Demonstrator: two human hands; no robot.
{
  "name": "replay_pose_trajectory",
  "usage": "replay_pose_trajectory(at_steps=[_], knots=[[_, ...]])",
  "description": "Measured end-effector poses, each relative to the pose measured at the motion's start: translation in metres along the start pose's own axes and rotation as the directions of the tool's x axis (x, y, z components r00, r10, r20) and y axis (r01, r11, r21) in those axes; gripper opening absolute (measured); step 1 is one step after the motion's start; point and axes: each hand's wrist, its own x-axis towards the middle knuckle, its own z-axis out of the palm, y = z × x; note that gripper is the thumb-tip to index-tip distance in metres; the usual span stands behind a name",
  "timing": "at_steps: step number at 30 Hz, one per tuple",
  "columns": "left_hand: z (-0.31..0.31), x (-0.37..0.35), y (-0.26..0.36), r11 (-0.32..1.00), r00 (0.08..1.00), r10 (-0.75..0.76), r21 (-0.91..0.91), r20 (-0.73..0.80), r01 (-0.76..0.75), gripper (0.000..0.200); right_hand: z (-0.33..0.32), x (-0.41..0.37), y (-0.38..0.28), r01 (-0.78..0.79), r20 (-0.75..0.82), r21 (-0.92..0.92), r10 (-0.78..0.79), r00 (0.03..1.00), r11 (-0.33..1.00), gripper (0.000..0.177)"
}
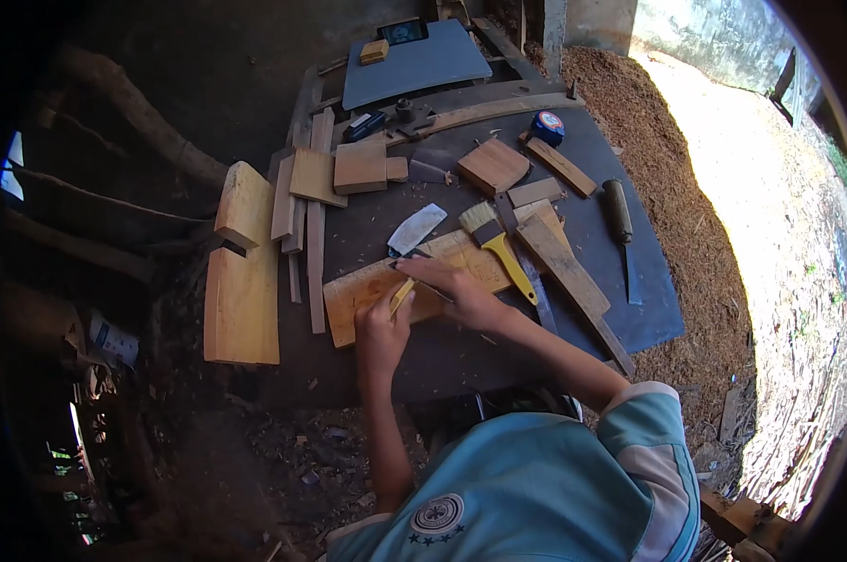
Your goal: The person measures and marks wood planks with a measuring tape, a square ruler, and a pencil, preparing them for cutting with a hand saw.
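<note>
My left hand [382,321] is curled up snug around a thin yellow stick [402,296] — maybe a pencil, but it is too small to be sure. The stick pokes up from my fist, close to my other hand. My right hand [453,288] reaches in from the side, palm down, with its fingers stretched toward the stick. A little dark tip [392,265] shows by those fingers, but I cannot tell if I have hold of it or how tightly they close.

Both hands are over a long yellow board [348,307] on the dark tabletop [592,244]. A white block [417,229] is just past my fingers, and a brush [499,245] with a yellow handle lies partly on the board. Farther to the right lies a chisel [623,220], well apart from my hands.

I think I am in the middle of a small, careful job at the end of the stick — maybe making it sharp. For the next move, I think my left hand needs to hold firm. My right hand needs to go gently, with its fingertips away from anything sharp.
</note>
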Motion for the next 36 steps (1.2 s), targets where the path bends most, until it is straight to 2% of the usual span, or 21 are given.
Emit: replay_pose_trajectory(at_steps=[1,2,4,5,8,9,12,13,16,17,19,20,21,23,26,27,30,31,34,35,36], knots=[[-0.003,0.005,0.009,0.999,0.999,-0.031,-0.011,0.032,0.031,0.018,0.002,0.004,0.015,-0.108,-0.034,0.027,0.109,0.993,0.994,0.067],[-0.006,0.008,0.015,0.998,0.997,-0.053,-0.017,0.063,0.054,0.018,0.012,-0.004,0.015,-0.075,-0.029,0.004,0.075,0.997,0.997,0.068],[-0.002,0.008,0.0,0.999,1.0,0.029,-0.028,0.008,-0.029,0.018,0.015,0.006,-0.017,0.034,-0.024,-0.073,-0.036,0.999,0.997,0.07],[-0.001,0.005,-0.006,0.998,0.998,0.058,-0.03,-0.012,-0.059,0.018,0.013,0.004,-0.026,0.06,0.028,-0.054,-0.059,0.998,0.997,0.069],[-0.006,0.008,0.006,0.996,0.996,-0.07,-0.058,0.062,0.074,0.019,0.013,0.01,0.035,-0.142,0.007,0.005,0.142,0.99,0.99,0.07],[-0.006,0.004,0.003,0.996,0.995,-0.071,-0.046,0.065,0.074,0.019,0.008,0.014,0.025,-0.147,0.046,-0.03,0.148,0.988,0.989,0.069],[-0.001,0.012,-0.005,0.999,1.0,-0.012,-0.032,0.019,0.012,0.021,0.005,0.013,-0.028,0.065,0.097,0.0,-0.064,0.993,0.998,0.07],[-0.003,0.014,-0.002,0.999,1.0,0.011,-0.038,0.0,-0.011,0.021,0.007,0.013,-0.008,0.116,0.059,0.042,-0.118,0.991,0.992,0.073],[0.001,0.0,-0.01,1.0,1.0,0.006,0.016,-0.002,-0.006,0.02,0.007,0.019,0.012,-0.154,0.094,-0.017,0.155,0.983,0.988,0.071],[0.002,0.005,-0.015,0.999,1.0,0.014,0.048,-0.012,-0.013,0.02,0.007,0.021,0.007,-0.05,0.094,-0.025,0.052,0.994,0.998,0.069],[-0.001,0.008,-0.014,0.999,1.0,-0.031,-0.041,0.001,0.031,0.018,0.007,0.016,-0.03,0.147,0.117,-0.034,-0.142,0.983,0.989,0.064],[-0.003,0.003,-0.011,0.994,0.998,-0.065,-0.085,0.022,0.066,0.018,0.006,0.016,-0.012,0.083,0.096,-0.045,-0.078,0.992,0.996,0.067],[-0.003,0.003,-0.006,0.997,0.999,-0.035,-0.067,0.014,0.036,0.018,0.006,0.016,0.021,0.018,0.075,-0.052,-0.014,0.997,0.998,0.069],[-0.007,0.009,0.004,0.999,0.999,0.033,-0.018,0.003,-0.033,0.017,0.006,0.019,0.023,-0.145,0.088,-0.086,0.153,0.984,0.986,0.071],[0.0,0.007,-0.013,0.996,1.0,0.021,-0.086,0.008,-0.02,0.016,0.002,0.018,-0.029,0.106,0.103,-0.017,-0.104,0.989,0.994,0.066],[-0.005,0.008,-0.003,1.0,1.0,0.001,-0.014,0.024,-0.001,0.015,0.002,0.017,-0.005,0.133,0.093,-0.005,-0.132,0.987,0.991,0.067],[-0.009,0.011,0.007,0.994,0.998,-0.06,-0.084,0.031,0.063,0.016,0.007,0.015,0.024,-0.166,0.086,0.046,0.162,0.983,0.985,0.071],[-0.008,0.013,0.003,0.997,0.999,-0.047,-0.068,0.012,0.047,0.016,0.011,0.015,0.0,-0.03,0.068,-0.06,0.035,0.997,0.998,0.068],[-0.005,0.0,-0.007,0.999,1.0,-0.031,-0.03,0.0,0.031,0.017,0.003,0.014,-0.002,0.067,0.098,-0.064,-0.06,0.993,0.996,0.063],[-0.006,0.002,-0.001,0.999,1.0,-0.028,-0.029,0.005,0.028,0.017,0.002,0.013,0.025,-0.077,0.098,-0.063,0.083,0.992,0.995,0.063],[-0.008,0.004,0.003,1.0,1.0,-0.014,-0.025,0.003,0.015,0.017,0.002,0.014,0.036,-0.154,0.097,-0.014,0.154,0.983,0.988,0.063]])
